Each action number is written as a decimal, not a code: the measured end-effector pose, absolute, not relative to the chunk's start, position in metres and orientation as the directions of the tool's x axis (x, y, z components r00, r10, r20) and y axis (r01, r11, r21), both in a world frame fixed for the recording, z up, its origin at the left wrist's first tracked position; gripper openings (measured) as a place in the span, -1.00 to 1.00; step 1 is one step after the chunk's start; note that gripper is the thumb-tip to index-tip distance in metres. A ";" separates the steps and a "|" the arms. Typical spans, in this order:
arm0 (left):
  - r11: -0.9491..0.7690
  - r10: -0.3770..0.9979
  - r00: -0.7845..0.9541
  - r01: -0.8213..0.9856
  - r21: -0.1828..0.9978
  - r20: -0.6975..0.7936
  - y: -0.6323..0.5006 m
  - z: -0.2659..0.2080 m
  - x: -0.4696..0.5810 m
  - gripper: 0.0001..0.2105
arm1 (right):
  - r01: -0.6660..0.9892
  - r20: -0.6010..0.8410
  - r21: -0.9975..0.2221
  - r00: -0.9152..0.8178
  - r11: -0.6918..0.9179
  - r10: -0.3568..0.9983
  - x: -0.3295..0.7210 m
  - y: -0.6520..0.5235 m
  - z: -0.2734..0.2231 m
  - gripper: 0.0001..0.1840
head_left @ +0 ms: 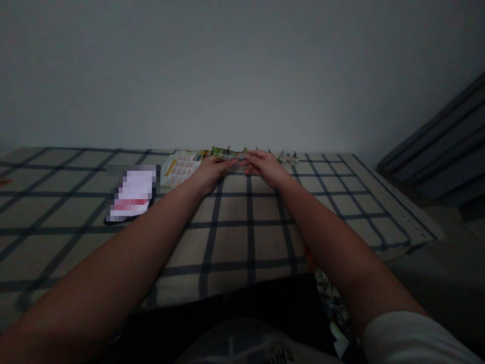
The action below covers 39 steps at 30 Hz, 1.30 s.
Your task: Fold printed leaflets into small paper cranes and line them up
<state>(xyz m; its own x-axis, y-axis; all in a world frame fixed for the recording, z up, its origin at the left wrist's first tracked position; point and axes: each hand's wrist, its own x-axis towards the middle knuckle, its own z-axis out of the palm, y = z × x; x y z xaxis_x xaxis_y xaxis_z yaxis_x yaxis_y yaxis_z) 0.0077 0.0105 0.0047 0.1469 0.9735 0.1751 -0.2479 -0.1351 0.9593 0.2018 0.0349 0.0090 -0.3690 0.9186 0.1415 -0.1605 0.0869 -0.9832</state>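
Note:
Both my hands are stretched forward over the far side of the checked cloth. My left hand [211, 171] pinches the left part of a thin, partly see-through strip with green printing [227, 153]. My right hand [264, 166] has its fingers closed at the strip's right end, thumb on top. The strip is held nearly level just above the cloth; dim light and its small size hide what kind of thing it is. Just left of my left hand lies a printed sheet [182, 169] with rows of orange and white boxes. Beyond my right hand are small, spiky, light-coloured pieces [290, 157].
A beige cloth with dark lines [231, 242] covers the surface, which meets a plain grey wall [242, 76]. A phone with a lit, blurred-out screen [134, 192] lies to the left. Dark folded fabric [443, 136] hangs at the right. A small orange item [5, 182] sits far left.

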 end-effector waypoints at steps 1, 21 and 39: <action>-0.129 0.977 0.137 -0.228 0.965 0.163 0.011 0.005 0.007 -0.62 | -0.165 0.142 -0.983 -0.360 0.087 0.922 0.202 0.035 0.010 -0.84; -0.385 0.919 -0.039 0.116 0.916 0.392 0.011 0.008 0.003 -0.67 | -0.116 0.212 -0.974 -0.188 0.193 0.959 0.202 0.035 0.015 -0.82; -0.201 0.976 0.071 -0.055 0.978 0.205 0.008 0.007 0.009 -0.41 | -0.084 0.276 -0.960 -0.158 0.266 0.948 0.202 0.042 0.007 -0.75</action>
<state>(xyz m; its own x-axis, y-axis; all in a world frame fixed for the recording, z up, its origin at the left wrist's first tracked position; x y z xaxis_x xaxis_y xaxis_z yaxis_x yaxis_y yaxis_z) 0.0088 0.0077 0.0071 0.0714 0.9762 0.2050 -0.0547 -0.2014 0.9780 0.2023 0.0422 0.0073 -0.1579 0.9481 0.2760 -0.0836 0.2657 -0.9604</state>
